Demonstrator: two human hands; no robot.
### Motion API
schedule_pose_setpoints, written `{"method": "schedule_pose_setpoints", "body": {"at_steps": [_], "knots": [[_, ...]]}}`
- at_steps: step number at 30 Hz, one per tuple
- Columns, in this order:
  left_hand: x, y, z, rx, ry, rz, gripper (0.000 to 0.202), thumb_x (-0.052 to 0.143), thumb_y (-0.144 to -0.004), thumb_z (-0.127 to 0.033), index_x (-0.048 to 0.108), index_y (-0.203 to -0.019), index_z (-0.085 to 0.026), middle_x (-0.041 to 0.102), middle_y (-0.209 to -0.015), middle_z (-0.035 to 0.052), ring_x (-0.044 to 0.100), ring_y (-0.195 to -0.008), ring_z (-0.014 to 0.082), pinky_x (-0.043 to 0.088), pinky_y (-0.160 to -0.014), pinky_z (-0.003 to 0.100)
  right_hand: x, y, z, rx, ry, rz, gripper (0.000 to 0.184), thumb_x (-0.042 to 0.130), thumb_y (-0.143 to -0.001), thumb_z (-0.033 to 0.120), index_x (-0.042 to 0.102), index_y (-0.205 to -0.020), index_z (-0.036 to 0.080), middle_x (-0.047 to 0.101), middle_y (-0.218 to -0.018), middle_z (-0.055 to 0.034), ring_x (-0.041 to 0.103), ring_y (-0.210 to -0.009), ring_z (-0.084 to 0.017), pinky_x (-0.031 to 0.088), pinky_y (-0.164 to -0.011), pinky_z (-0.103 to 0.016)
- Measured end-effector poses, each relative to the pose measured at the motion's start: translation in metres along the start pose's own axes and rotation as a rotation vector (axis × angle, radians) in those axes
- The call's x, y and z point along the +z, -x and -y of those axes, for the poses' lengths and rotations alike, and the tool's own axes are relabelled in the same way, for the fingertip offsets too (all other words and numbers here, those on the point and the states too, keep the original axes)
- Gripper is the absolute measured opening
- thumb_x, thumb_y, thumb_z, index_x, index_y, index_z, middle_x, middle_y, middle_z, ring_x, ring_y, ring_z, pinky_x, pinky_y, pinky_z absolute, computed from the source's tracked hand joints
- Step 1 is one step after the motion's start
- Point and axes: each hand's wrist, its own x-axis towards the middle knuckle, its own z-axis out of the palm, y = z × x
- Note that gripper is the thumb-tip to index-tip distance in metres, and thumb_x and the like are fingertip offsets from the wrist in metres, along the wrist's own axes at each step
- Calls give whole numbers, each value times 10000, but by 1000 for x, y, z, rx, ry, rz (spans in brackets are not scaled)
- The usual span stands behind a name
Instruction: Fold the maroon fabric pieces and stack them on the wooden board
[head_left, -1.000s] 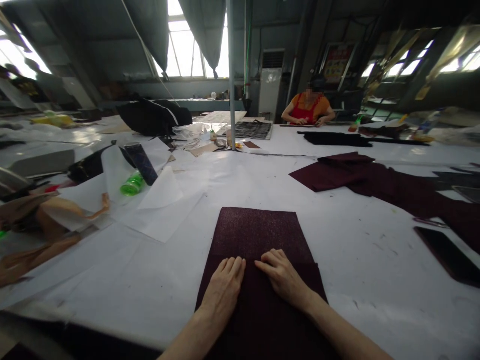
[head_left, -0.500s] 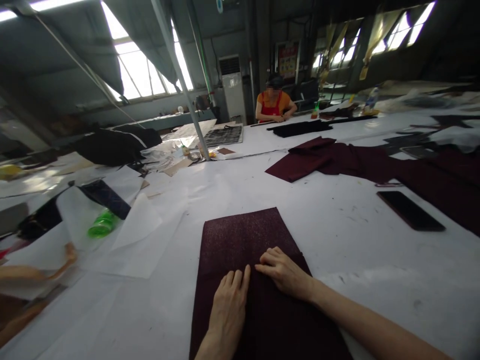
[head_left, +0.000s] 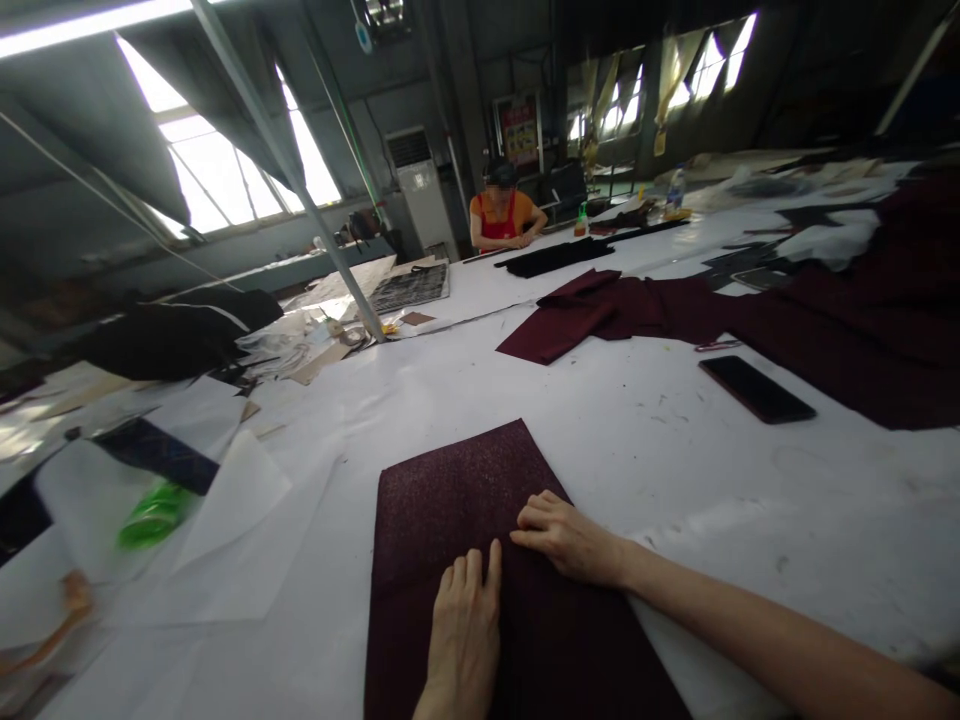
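Note:
A dark maroon fabric panel lies flat on the white table in front of me, its far part looking speckled and shinier. My left hand rests on it, back up, with the fingers stretched out flat. To its right, my right hand has its fingers bent and drawn together, the fingertips down on the same panel. Any cloth pinched under those fingertips is too small to make out clearly. A small gap separates the two hands.
More maroon fabric spreads across the right side, near a black phone. White paper sheets and a green roll lie left. Another person's hand shows at the left edge. A metal pole rises beyond; a co-worker sits across.
My view has turned right and tilted, so the surroundings shift left. Both hands keep nearly the same place on the maroon panel. The other person's hand at left has slid toward the frame's edge.

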Motion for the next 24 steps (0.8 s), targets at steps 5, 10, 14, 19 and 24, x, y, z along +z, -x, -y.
{"method": "schedule_pose_setpoints", "body": {"at_steps": [5,10,14,19,24], "knots": [[-1,-7,-8,33,1,-24,588,467,-765,19,500,-1326,-153,585,-1111,93,544,-971,200,480,-893,343,-6,11,-9,-10,1,-16,280,388,-922,112,615,-1074,176,585,-958,-65,439,-877,-182,325,-822,-336],[-8,-16,-19,46,-20,6,645,457,-779,5,424,-1388,-205,590,-990,82,553,-869,212,507,-795,383,-11,19,-16,-22,-1,-33,261,409,-907,100,625,-1036,171,583,-926,-58,439,-864,-174,344,-835,-326],[-4,-20,-25,75,16,-54,579,451,-770,29,505,-1320,-143,561,-1152,108,521,-1020,224,478,-896,367,-13,24,-21,-40,12,-44,262,417,-896,91,626,-1033,169,582,-921,-62,440,-857,-179,352,-814,-323],[-6,-26,-34,80,-7,-23,614,477,-782,-3,447,-1370,-177,580,-995,76,533,-861,201,498,-791,357,-17,29,-27,-49,11,-22,264,406,-902,86,620,-1034,165,584,-927,-59,439,-847,-180,357,-794,-318],[-13,-34,-43,91,-94,-8,622,494,-783,-31,435,-1380,-196,548,-926,68,522,-788,192,491,-716,348,-20,34,-31,-63,20,-16,256,403,-911,94,615,-1038,161,577,-910,-63,443,-847,-180,369,-799,-316]]}}
